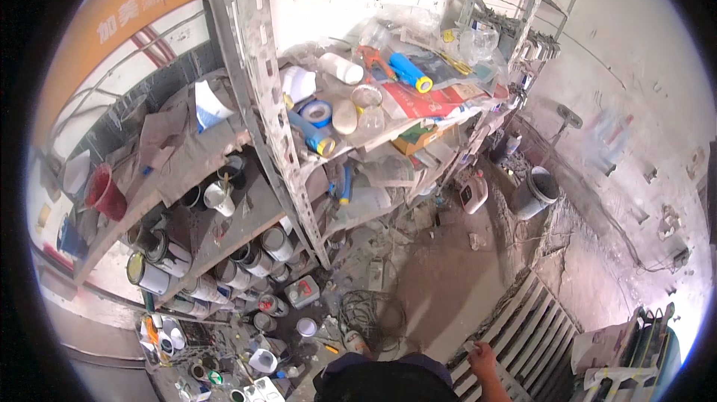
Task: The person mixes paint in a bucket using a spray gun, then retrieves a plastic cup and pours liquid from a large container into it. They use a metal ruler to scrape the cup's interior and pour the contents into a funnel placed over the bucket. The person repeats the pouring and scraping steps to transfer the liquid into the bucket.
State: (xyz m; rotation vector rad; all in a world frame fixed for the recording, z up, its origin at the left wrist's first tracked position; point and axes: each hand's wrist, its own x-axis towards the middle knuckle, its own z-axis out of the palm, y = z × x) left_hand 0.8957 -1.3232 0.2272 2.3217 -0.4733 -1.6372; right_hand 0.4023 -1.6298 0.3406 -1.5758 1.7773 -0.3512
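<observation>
My right hand (pixel 482 361) is at the lower right of the head view, fingers closed around a small pale object (pixel 471 346) too small to name. It is over a dusty slatted grating (pixel 539 314). My left hand is out of view; my dark-clad body fills the bottom middle. Ahead, a metal shelf carries a blue-and-yellow roll (pixel 409 72), a white cylinder (pixel 340 66), a blue tape roll (pixel 315 113) and plastic wrappings.
Lower shelves (pixel 209 241) on the left hold several paint cans. Cluttered containers and a coiled cable (pixel 366 312) lie on the floor. A grey bucket (pixel 534 193) and white jug (pixel 473 193) stand by the right wall, with stacked items (pixel 620 357) at the lower right.
</observation>
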